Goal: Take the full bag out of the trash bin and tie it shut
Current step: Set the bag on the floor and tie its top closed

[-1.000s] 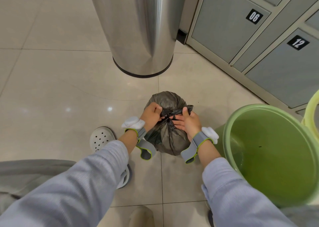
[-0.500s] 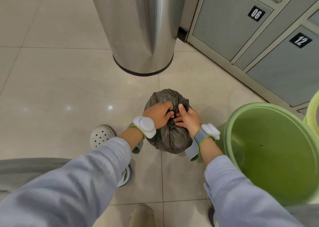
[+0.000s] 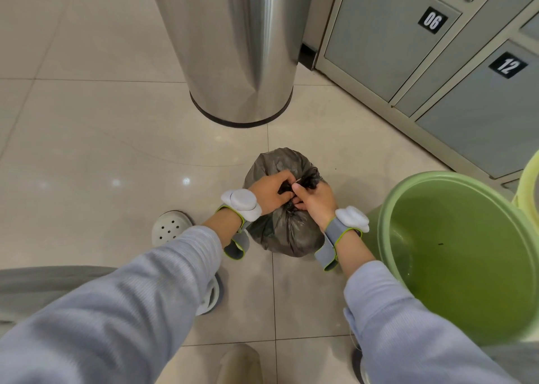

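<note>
Nearest the camera, two pale blue sleeves reached forward and down, each wrist wearing a grey strap with a white puck on it. The left hand (image 3: 269,194) and the right hand (image 3: 315,201) met over the gathered neck of the dark bag (image 3: 287,232), fingers curled tight and pinching the bunched black plastic between them, the right thumb raised against the twist. The bag itself stood on the floor, already out of the green bin (image 3: 455,255), which sat just beside it on the right with its inside bare apart from a few specks. So the lifting-out looked done and the tying was the step in hand; whether a knot had yet closed could not be told, since the fingers hid the crossing. The next move would likely call for drawing the two ends apart firmly while keeping the neck bunched, with care not to tear thin plastic. A white perforated clog (image 3: 170,229) showed to the left of the bag. The floor (image 3: 87,165) was pale glossy tile with thin grout lines and small light glints. Farther off stood a tall steel cylinder (image 3: 233,48) with a dark base ring, and to its right grey lockers (image 3: 388,39) numbered 06 and 12; a yellow rim edged the frame past the bin.
</note>
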The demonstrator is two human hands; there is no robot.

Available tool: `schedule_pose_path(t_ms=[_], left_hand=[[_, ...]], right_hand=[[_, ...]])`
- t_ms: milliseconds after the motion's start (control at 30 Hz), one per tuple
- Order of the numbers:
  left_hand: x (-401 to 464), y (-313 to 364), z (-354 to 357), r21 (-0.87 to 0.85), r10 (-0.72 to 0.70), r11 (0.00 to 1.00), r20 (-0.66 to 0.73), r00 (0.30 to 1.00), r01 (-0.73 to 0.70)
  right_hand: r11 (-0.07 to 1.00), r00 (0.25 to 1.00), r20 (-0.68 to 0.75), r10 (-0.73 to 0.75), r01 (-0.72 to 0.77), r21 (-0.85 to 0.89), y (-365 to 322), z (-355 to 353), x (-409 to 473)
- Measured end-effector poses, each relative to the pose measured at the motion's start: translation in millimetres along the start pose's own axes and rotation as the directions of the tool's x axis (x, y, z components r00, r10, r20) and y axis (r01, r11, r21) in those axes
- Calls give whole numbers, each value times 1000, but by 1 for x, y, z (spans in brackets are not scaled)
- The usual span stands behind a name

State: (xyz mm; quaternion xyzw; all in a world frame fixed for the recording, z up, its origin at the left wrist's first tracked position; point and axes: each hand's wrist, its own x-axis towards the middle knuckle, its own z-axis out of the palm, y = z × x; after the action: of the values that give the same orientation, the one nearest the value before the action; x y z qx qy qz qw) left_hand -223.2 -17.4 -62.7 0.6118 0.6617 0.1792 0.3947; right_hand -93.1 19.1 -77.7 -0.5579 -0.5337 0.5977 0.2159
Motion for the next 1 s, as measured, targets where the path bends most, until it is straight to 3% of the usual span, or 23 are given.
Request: schedule_pose_path(t_ms=[133,433,600,1000], left_hand=[[4,-1,-1,80,4,997,-4,1000,-4],[7,3,13,258,-27,964,-161,987,69],[8,4,17,287,-42,951,-240,970,112],[3,2,17,250,-64,959,-257,964,130]], right_hand=[[999,999,-11,-40,40,0,1,-2,1],[999,999,-39,-20,21,40,-1,-6,-1],[998,997,-73,4,1,65,0,-3,-2],[993,995,-85,53,-43,113,-4,1,-1]])
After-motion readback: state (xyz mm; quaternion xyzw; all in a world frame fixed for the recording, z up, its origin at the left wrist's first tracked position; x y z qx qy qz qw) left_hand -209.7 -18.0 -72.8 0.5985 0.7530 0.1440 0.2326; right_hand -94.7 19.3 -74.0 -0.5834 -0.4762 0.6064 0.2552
